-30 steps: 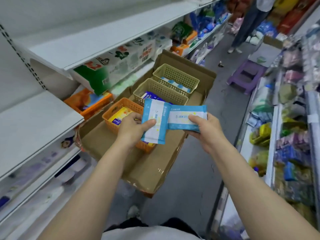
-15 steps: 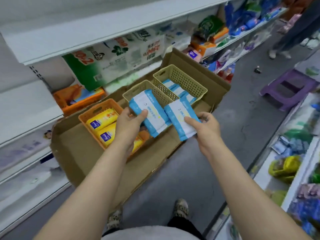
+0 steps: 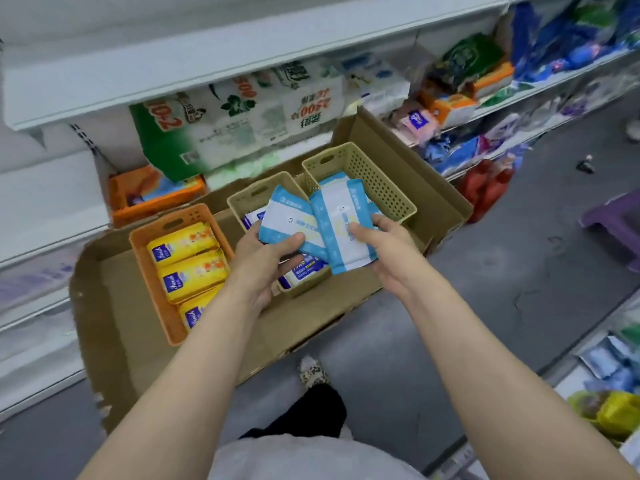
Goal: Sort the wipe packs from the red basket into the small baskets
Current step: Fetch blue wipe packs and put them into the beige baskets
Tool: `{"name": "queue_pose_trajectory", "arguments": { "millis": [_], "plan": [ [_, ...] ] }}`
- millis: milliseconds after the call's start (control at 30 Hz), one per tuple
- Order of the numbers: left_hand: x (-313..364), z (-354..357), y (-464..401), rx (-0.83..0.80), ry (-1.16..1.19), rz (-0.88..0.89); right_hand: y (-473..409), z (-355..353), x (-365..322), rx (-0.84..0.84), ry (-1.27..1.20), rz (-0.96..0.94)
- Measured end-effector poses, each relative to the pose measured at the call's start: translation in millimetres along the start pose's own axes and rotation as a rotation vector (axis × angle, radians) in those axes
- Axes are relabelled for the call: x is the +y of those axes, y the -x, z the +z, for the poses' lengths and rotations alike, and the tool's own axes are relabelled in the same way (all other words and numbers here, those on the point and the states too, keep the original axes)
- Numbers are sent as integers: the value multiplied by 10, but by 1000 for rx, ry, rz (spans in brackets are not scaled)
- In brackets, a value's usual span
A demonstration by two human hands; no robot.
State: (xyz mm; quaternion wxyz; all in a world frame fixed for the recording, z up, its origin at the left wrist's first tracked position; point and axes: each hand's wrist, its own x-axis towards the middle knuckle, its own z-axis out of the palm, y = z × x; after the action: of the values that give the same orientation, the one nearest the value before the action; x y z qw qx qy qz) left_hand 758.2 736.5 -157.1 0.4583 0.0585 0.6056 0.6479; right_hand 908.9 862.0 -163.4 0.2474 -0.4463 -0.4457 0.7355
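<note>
While each hand grips one blue-and-white wipe pack, the left hand (image 3: 268,252) holds its pack (image 3: 289,221) over the middle beige basket (image 3: 242,202), the right hand (image 3: 384,247) holds its pack (image 3: 341,226) beside the far beige basket (image 3: 381,181).

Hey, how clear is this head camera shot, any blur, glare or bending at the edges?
Head view: motion-smeared overall; print on the blue-and-white packs held by the left hand and right hand is unreadable. The shelves bow from the wide-angle lens. Lighting is flat, with no hard glare. The yellow packs in the orange basket read sharpest.
</note>
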Motion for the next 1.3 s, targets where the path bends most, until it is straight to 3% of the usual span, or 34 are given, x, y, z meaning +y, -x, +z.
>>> {"name": "queue_pose_trajectory", "arguments": {
  "millis": [300,500,700,900,1067,1167,1300],
  "plan": [
    [310,247,-908,-1,-360,-34,-898,-126,-613,-169,360,-9],
    [458,229,-1337,172,-140,-74,-1672,-362,-1061,33,398,-99],
    [468,396,-1693,312,-41,-105,-2682,-521,-973,41,686,-51],
    [355,658,-1899,476,-9,-120,-3545,-455,-695,-100,876,15],
    [169,762,-1982,616,37,-167,-3975,-235,-466,-325,1029,19],
    [21,795,-1952,669,8,-192,-4032,-133,-318,-456,1231,-110],
    [-109,791,-1976,711,-11,-223,-3950,-160,-117,-492,1487,-295]
  ]
}}
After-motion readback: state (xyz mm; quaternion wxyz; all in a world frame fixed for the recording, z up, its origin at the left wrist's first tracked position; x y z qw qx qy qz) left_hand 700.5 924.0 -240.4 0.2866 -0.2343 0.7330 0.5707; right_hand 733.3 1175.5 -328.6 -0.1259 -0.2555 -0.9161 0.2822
